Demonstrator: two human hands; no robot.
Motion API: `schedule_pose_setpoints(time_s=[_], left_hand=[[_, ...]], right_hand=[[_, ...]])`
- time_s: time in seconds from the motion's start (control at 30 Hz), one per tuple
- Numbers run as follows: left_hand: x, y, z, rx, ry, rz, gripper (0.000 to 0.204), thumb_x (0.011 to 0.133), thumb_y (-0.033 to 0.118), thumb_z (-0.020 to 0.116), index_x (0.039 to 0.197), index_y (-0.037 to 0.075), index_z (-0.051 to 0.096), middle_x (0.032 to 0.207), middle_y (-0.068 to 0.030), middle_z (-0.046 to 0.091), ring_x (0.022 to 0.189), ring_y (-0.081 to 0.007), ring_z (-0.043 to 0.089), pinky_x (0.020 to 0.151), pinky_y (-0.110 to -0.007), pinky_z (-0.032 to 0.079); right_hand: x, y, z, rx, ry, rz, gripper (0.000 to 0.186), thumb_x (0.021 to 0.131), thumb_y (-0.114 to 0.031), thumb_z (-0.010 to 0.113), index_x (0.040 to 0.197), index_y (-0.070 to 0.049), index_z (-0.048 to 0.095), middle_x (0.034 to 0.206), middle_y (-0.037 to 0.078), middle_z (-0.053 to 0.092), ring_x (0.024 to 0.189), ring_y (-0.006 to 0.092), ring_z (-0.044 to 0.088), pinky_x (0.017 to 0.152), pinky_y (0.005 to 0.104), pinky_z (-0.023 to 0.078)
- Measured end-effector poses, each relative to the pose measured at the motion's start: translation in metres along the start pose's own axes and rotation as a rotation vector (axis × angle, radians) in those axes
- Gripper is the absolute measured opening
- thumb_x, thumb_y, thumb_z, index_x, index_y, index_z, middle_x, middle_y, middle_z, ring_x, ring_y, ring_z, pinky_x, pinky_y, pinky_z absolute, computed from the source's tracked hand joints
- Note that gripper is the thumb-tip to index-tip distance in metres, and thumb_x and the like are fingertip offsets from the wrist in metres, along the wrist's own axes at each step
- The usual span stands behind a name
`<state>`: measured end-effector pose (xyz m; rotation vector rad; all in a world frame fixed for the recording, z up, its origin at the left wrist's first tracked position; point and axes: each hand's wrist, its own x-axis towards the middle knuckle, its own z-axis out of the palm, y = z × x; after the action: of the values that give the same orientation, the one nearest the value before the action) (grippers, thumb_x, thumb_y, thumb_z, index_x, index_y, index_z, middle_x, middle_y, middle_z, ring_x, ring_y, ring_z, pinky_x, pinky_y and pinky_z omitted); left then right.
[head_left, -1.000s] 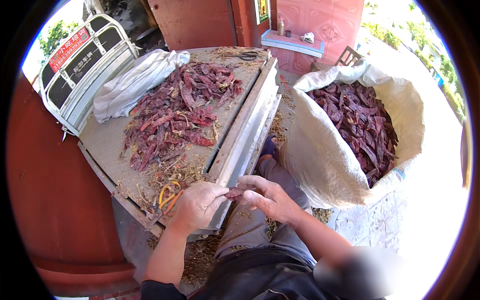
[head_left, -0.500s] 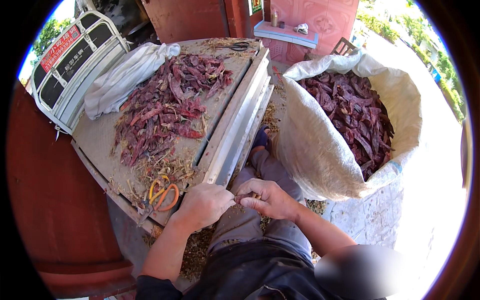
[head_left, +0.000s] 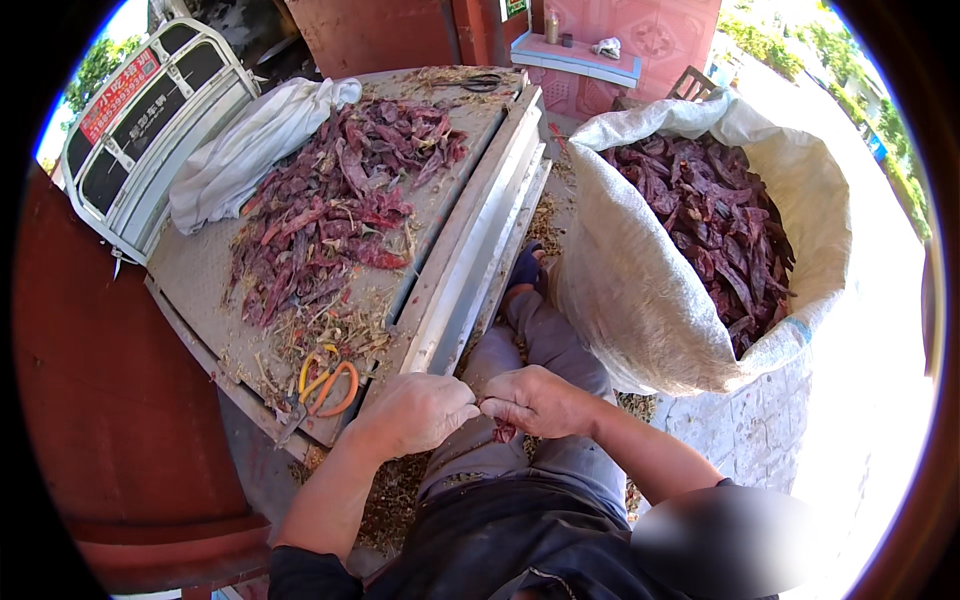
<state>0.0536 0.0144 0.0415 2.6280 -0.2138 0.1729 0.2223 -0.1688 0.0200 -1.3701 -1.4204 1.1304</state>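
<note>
My two hands meet above my lap, beside the near edge of a flat cart bed. A dark red dried chili pepper [head_left: 504, 431] hangs below the fingers of my right hand [head_left: 540, 401], which is closed around it. My left hand [head_left: 425, 412] is closed in a pinch at the pepper's upper end, its fingertips against those of the right; the pinched end is mostly hidden. To the left, scissors [head_left: 328, 388] with orange and yellow handles lie on the bed. Beyond them spreads a pile of dried chili peppers [head_left: 320, 215] among loose stems [head_left: 335, 335].
At the right stands a large white woven sack [head_left: 640, 290], its mouth rolled open, full of dried peppers [head_left: 705, 230]. A white cloth sack [head_left: 240, 160] lies on the cart bed [head_left: 195, 285] against a metal rack [head_left: 150, 130]. More scissors [head_left: 482, 83] lie at the far edge.
My right hand has turned over and tilted, and the pepper now dangles beneath it instead of lying across its fingers. The left hand has shifted slightly right, closer to it.
</note>
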Motion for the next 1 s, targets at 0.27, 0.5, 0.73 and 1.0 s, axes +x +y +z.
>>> schedule_pose_setpoints(time_s=[0.27,0.5,0.73,1.0], left_hand=[[-0.007,-0.010,0.016,-0.033,0.043,0.011,0.025,0.094,0.024,0.069,0.079,0.007,0.058,0.072,-0.0142,0.058,0.072,-0.0401,0.062,0.065,-0.050,0.048],[0.004,-0.002,0.027,0.325,0.193,0.047,0.017,0.085,0.015,0.068,0.073,0.012,0.056,0.066,-0.0076,0.055,0.063,-0.0321,0.062,0.058,-0.045,0.048],[0.000,-0.011,0.072,0.190,0.405,-0.062,0.022,0.088,0.015,0.070,0.072,0.010,0.057,0.063,-0.0100,0.056,0.060,-0.0340,0.061,0.057,-0.047,0.047],[-0.007,-0.003,0.093,-0.067,0.011,-0.279,0.025,0.087,0.022,0.077,0.101,0.002,0.074,0.087,-0.0184,0.072,0.084,-0.0387,0.072,0.073,-0.048,0.056]], right_hand=[[0.004,0.008,0.006,-0.006,0.031,-0.025,0.036,0.112,-0.029,0.054,0.096,0.002,0.062,0.080,0.009,0.063,0.075,0.0159,0.073,0.070,0.0330,0.058],[0.009,0.044,0.042,0.633,0.358,0.250,0.035,0.108,-0.033,0.061,0.094,-0.002,0.069,0.083,0.005,0.070,0.075,0.0135,0.066,0.070,0.0330,0.055],[0.014,0.077,0.069,1.030,0.519,0.176,0.031,0.106,-0.038,0.063,0.096,-0.009,0.071,0.084,-0.001,0.067,0.072,0.0089,0.057,0.059,0.0255,0.039],[-0.042,0.119,0.020,1.177,0.643,0.090,0.025,0.109,-0.033,0.059,0.102,-0.010,0.063,0.088,-0.001,0.060,0.078,0.0119,0.057,0.069,0.0287,0.047]])
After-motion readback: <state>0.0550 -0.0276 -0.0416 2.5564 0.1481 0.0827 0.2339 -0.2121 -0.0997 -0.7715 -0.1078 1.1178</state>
